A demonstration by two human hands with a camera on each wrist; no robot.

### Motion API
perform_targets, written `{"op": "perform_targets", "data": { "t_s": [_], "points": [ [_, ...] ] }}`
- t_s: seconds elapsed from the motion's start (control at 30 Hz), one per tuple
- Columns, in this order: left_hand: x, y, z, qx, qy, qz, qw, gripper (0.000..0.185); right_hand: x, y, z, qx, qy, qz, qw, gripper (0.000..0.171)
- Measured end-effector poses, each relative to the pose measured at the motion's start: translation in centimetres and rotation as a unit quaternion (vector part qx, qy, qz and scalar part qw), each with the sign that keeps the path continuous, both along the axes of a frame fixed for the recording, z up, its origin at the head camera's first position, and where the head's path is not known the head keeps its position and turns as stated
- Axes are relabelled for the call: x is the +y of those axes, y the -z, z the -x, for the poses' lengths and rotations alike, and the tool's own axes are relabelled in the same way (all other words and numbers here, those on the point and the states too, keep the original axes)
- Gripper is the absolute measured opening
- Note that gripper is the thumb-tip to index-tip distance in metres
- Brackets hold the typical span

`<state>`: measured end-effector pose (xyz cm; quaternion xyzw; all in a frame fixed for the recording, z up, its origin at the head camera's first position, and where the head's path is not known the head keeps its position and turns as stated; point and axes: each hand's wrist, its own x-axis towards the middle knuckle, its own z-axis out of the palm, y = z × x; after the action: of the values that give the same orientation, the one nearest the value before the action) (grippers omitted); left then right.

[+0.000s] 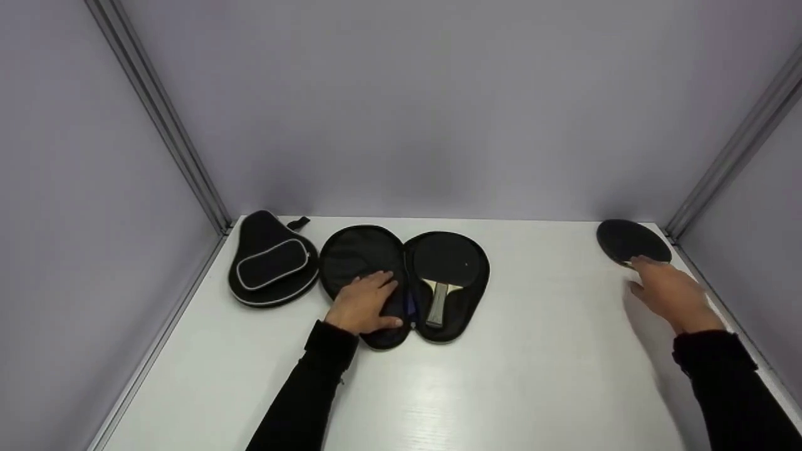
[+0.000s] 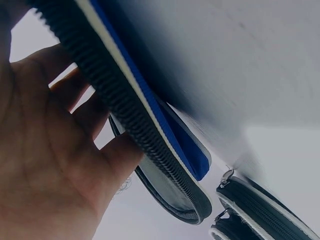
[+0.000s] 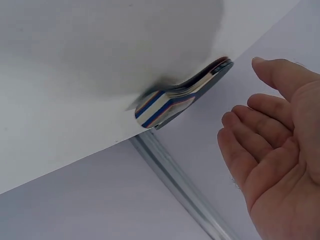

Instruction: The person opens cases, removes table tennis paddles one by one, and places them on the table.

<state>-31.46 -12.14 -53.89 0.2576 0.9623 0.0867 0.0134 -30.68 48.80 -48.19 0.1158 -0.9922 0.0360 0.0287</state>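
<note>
Black pear-shaped paddle case lies unfolded on the table, zipped edge close by my palm in the left wrist view. My left hand rests on its left half with fingers spread. In the right half lies a table tennis paddle, black rubber up and grey handle toward me. My right hand reaches over a second black paddle at the far right. The right wrist view shows this paddle's striped handle end apart from my loosely bent fingers.
Left of the unfolded case lies another black case with light piping and a front pocket. The white table meets grey walls at the back and both sides.
</note>
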Motion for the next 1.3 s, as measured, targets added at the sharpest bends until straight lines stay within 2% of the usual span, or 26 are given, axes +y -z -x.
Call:
{"op": "perform_targets", "data": {
  "t_s": [0.07, 0.17, 0.2, 0.27, 0.4, 0.47, 0.5, 0.63, 0.7, 0.77, 0.9, 0.93, 1.0, 1.1, 1.13, 1.23, 1.3],
  "points": [
    [0.3, -1.5, -1.0, -0.009, -0.004, 0.002, 1.0, 0.084, -1.0, -0.3, -0.1, 0.001, 0.005, 0.001, 1.0, 0.061],
    [0.6, -2.5, -1.7, -0.011, -0.009, 0.007, 0.9999, 0.083, -2.5, -0.7, -0.2, 0.005, 0.003, 0.008, 1.0, 0.063],
    [0.7, -3.1, -1.9, -0.021, -0.012, 0.005, 0.9997, 0.083, -3.0, -0.8, -0.3, 0.009, 0.0, 0.01, 1.0, 0.063],
    [0.5, -2.5, -1.6, -0.018, -0.011, -0.004, 0.9998, 0.085, -4.0, -0.9, -0.3, 0.014, -0.007, 0.013, 1.0, 0.062],
    [-0.6, 1.6, 0.8, 0.009, 0.003, -0.015, 0.9998, 0.093, -5.9, -1.0, -0.4, 0.059, -0.034, -0.001, 0.998, 0.057],
    [-0.6, 2.0, 1.1, 0.015, 0.003, -0.006, 0.9999, 0.092, -6.8, -1.0, -0.5, 0.072, -0.045, -0.003, 0.996, 0.056],
    [-0.7, 2.0, 1.0, 0.017, 0.005, -0.009, 0.9998, 0.092, -7.3, -1.0, -0.6, 0.082, -0.053, -0.004, 0.995, 0.055],
    [0.2, -1.9, -1.3, -0.015, -0.003, -0.007, 0.9999, 0.084, -9.0, -1.0, -0.9, 0.092, -0.07, 0.004, 0.993, 0.055],
    [0.2, -2.2, -1.5, -0.016, -0.002, -0.007, 0.9999, 0.084, -9.9, -1.0, -1.1, 0.099, -0.075, 0.004, 0.992, 0.054],
    [0.1, -1.7, -1.1, -0.013, 0.001, -0.009, 0.9999, 0.086, -10.8, -1.0, -1.3, 0.097, -0.074, 0.005, 0.992, 0.055],
    [-0.4, 0.8, 0.5, 0.003, 0.005, -0.013, 0.9999, 0.09, -12.6, -0.9, -1.6, 0.094, -0.079, 0.004, 0.992, 0.056],
    [-0.3, 0.7, 0.5, -0.005, 0.005, -0.015, 0.9999, 0.091, -13.1, -0.9, -1.7, 0.095, -0.082, 0.002, 0.992, 0.056],
    [-0.4, 1.1, 0.6, 0.004, 0.005, -0.013, 0.9999, 0.091, -14.1, -0.8, -1.8, 0.099, -0.089, -0.001, 0.991, 0.056],
    [-0.1, -0.1, -0.1, -0.006, 0.002, -0.009, 0.9999, 0.087, -15.5, -0.6, -2.0, 0.104, -0.104, -0.005, 0.989, 0.056],
    [0.0, -0.2, -0.1, -0.005, 0.002, -0.009, 0.9999, 0.087, -16.0, -0.6, -2.0, 0.106, -0.11, -0.006, 0.988, 0.056],
    [-0.1, 0.3, 0.1, 0.001, 0.003, -0.012, 0.9999, 0.088, -17.3, -0.5, -2.2, 0.114, -0.125, -0.007, 0.986, 0.056],
    [-0.4, 1.2, 0.6, 0.007, 0.006, -0.017, 0.9998, 0.09, -18.1, -0.5, -2.3, 0.12, -0.134, -0.008, 0.984, 0.056]
  ]
}}
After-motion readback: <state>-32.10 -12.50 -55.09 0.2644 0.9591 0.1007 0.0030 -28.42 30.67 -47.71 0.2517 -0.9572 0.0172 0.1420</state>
